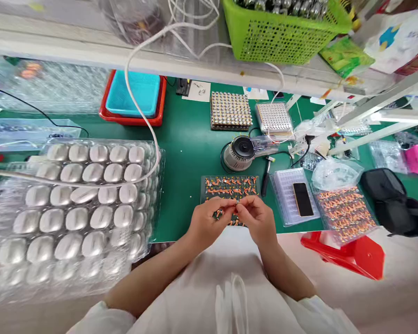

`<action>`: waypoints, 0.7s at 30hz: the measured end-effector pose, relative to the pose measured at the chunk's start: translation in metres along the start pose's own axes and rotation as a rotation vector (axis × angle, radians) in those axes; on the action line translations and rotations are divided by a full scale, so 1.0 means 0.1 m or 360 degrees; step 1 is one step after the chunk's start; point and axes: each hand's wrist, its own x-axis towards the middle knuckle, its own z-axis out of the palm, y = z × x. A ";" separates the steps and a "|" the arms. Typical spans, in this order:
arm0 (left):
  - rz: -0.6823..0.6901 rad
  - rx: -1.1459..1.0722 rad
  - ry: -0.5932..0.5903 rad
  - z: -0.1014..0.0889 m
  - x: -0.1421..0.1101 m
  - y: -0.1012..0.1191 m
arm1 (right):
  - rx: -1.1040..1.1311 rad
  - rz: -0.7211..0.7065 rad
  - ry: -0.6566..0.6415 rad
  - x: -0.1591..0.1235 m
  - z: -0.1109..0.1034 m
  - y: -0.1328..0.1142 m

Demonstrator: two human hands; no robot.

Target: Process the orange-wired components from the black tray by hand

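Observation:
My left hand [207, 222] and my right hand [256, 218] meet at the near edge of the green table, over a dark tray [230, 188] of small orange-wired parts. Both hands have their fingers pinched together on a small orange-wired part [218, 214] held between them. The near rows of the tray are hidden by my fingers.
Stacked clear trays of white mouse-shaped shells [80, 195] fill the left. A round grey device [238, 153], two trays of small metal pieces [230, 110], a black phone [302, 198] on a clear tray, another tray of orange parts [344, 212], a red stool [348, 253], a green basket [282, 30].

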 end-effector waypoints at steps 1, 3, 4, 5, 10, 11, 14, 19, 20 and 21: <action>0.0005 -0.0002 0.0000 0.00 0.00 0.00 | -0.0001 -0.0005 -0.0002 0.00 0.00 0.00; 0.0022 0.0001 0.0008 -0.01 -0.01 0.01 | 0.0004 -0.0009 -0.0002 0.00 0.01 0.01; 0.0034 0.0007 0.0015 -0.01 -0.01 0.01 | 0.0008 -0.0010 -0.0002 0.00 0.02 0.01; 0.0049 0.0016 0.0026 -0.01 -0.01 0.02 | 0.0018 -0.0008 -0.0003 0.00 0.02 0.01; 0.0168 0.0080 0.0107 0.01 -0.01 0.05 | 0.0042 0.0008 0.0043 -0.01 0.04 0.02; 0.0210 0.0086 0.0128 0.01 -0.01 0.05 | 0.0045 0.0013 0.0055 -0.01 0.04 0.02; 0.0358 0.0087 0.0182 0.03 -0.02 0.04 | 0.0075 0.0033 0.0069 -0.02 0.05 0.00; 0.0435 0.0079 0.0177 0.02 -0.05 0.07 | 0.0226 0.0099 0.0038 -0.02 0.08 -0.05; 0.0424 0.0066 0.0170 0.01 -0.06 0.08 | 0.0284 0.0120 0.0027 -0.02 0.09 -0.05; 0.0403 0.0042 0.0163 0.00 -0.06 0.09 | 0.0345 0.0140 0.0015 -0.02 0.09 -0.06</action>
